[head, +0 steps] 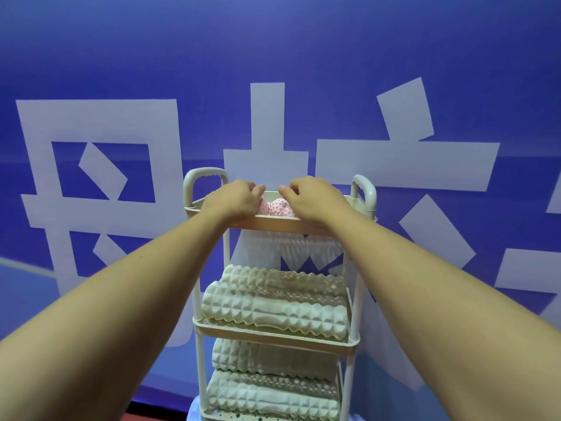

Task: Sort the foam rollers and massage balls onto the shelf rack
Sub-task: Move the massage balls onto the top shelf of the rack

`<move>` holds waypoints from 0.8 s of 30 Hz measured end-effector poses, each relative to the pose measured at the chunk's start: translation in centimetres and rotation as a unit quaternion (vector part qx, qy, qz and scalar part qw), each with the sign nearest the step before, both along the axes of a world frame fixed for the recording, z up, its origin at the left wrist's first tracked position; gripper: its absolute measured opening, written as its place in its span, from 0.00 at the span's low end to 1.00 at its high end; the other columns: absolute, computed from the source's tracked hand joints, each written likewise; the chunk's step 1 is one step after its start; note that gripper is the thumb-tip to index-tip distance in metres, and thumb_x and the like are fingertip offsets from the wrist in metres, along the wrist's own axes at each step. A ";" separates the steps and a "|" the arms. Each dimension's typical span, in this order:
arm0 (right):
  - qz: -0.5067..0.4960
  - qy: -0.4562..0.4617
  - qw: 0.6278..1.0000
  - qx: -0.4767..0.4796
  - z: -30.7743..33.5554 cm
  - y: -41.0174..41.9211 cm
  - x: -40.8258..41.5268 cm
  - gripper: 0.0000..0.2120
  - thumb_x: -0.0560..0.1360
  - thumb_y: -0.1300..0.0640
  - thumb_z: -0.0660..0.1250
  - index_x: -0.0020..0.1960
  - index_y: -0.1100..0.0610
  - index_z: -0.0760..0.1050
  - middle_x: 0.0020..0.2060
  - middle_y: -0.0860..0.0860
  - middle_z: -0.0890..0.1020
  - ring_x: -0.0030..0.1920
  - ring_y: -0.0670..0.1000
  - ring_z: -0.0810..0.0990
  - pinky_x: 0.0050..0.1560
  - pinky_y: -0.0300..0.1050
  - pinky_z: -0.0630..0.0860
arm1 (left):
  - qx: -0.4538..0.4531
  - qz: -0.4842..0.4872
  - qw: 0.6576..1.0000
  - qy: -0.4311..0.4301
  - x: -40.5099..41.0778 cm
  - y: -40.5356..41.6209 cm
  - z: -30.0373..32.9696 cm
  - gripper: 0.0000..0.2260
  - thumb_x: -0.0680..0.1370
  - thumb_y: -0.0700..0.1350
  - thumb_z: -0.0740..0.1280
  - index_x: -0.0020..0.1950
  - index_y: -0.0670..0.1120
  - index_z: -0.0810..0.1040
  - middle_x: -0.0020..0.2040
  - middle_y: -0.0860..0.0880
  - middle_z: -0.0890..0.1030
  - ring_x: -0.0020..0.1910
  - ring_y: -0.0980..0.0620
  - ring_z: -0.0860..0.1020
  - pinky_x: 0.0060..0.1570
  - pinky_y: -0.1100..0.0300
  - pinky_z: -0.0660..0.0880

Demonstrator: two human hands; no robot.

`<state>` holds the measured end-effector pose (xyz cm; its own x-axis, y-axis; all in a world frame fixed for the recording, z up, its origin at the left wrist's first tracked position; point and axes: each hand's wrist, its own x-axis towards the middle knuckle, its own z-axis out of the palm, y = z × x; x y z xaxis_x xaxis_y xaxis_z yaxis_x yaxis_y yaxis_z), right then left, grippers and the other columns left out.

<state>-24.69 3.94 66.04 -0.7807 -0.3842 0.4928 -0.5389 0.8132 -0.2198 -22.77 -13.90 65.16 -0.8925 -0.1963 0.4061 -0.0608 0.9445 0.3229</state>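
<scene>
We see the left hand (235, 202) and right hand (312, 199) reaching into the shelf rack's (273, 224) top tray, each grip curled over pink massage balls (277, 208) (foam rollers (273, 305) fill the lower tiers).

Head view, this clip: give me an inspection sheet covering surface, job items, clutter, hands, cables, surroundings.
Surface: cream plastic three-tier shelf rack with loop handles at both ends of the top tier.
Job items: pink spiky massage balls in the top tray; cream ridged foam rollers lying lengthwise, two on the middle tier, two more on the bottom tier.
Clutter: small dark specks on the bottom tray; nothing else seen.
Hands: left hand and right hand reach into the top tray, fingers curled over the balls; whether they grip cannot be told.
Cables: nothing seen.
Surroundings: blue wall banner with large white characters behind the rack; red floor strip at the bottom.
</scene>
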 end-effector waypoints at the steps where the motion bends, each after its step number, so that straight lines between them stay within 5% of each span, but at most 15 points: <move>1: 0.000 0.004 1.000 -0.005 0.0 0.0 0.1 0.21 0.83 0.41 0.52 0.39 0.51 0.73 0.39 0.50 0.78 0.43 0.55 0.77 0.40 0.48 0.69 | -0.006 -0.001 1.000 0.009 0.1 0.0 0.0 0.19 0.84 0.56 0.52 0.68 0.51 0.75 0.62 0.45 0.80 0.56 0.43 0.79 0.59 0.45 0.77; 4: -0.009 0.033 0.999 -0.009 -0.1 0.0 0.8 0.23 0.84 0.42 0.51 0.38 0.53 0.72 0.37 0.50 0.77 0.42 0.55 0.76 0.40 0.48 0.67 | -0.010 -0.005 0.997 0.078 0.7 0.4 -0.3 0.19 0.85 0.55 0.54 0.71 0.51 0.74 0.67 0.46 0.78 0.61 0.43 0.78 0.59 0.46 0.77; 8: -0.019 0.127 0.992 -0.003 0.1 0.3 2.3 0.22 0.84 0.44 0.52 0.54 0.56 0.80 0.51 0.53 0.82 0.50 0.57 0.78 0.47 0.49 0.70 | 0.020 -0.044 0.984 0.174 2.7 1.2 -0.6 0.18 0.85 0.53 0.56 0.70 0.48 0.74 0.68 0.47 0.78 0.64 0.45 0.77 0.63 0.47 0.73; 11: -0.009 0.085 0.996 0.025 0.2 0.4 3.7 0.21 0.84 0.42 0.53 0.65 0.53 0.77 0.61 0.52 0.79 0.60 0.56 0.77 0.59 0.53 0.71 | 0.002 -0.060 0.987 0.151 4.8 1.4 -0.7 0.19 0.85 0.54 0.56 0.73 0.48 0.71 0.71 0.46 0.75 0.68 0.44 0.74 0.66 0.46 0.69; 16: 0.013 0.057 0.998 0.017 -0.8 1.4 7.8 0.19 0.82 0.46 0.56 0.69 0.51 0.74 0.66 0.51 0.76 0.66 0.55 0.73 0.65 0.55 0.70 | -0.019 -0.059 0.992 0.114 9.6 1.8 -1.7 0.19 0.84 0.54 0.57 0.72 0.47 0.73 0.70 0.45 0.75 0.67 0.44 0.74 0.65 0.46 0.70; 20: 0.030 0.029 0.999 -0.008 -3.6 3.2 12.3 0.18 0.80 0.48 0.59 0.68 0.50 0.74 0.65 0.51 0.78 0.65 0.56 0.76 0.62 0.55 0.74 | -0.016 -0.079 0.993 0.087 13.8 2.3 -3.9 0.18 0.82 0.55 0.59 0.68 0.49 0.77 0.68 0.48 0.77 0.66 0.45 0.74 0.64 0.45 0.72; 24: 0.023 -0.094 0.995 0.025 -9.7 5.6 16.8 0.19 0.80 0.46 0.61 0.70 0.48 0.73 0.67 0.50 0.78 0.65 0.55 0.76 0.61 0.54 0.76 | 0.040 -0.105 0.994 -0.011 18.7 3.7 -9.0 0.19 0.82 0.56 0.60 0.71 0.50 0.74 0.71 0.49 0.75 0.67 0.47 0.75 0.65 0.47 0.72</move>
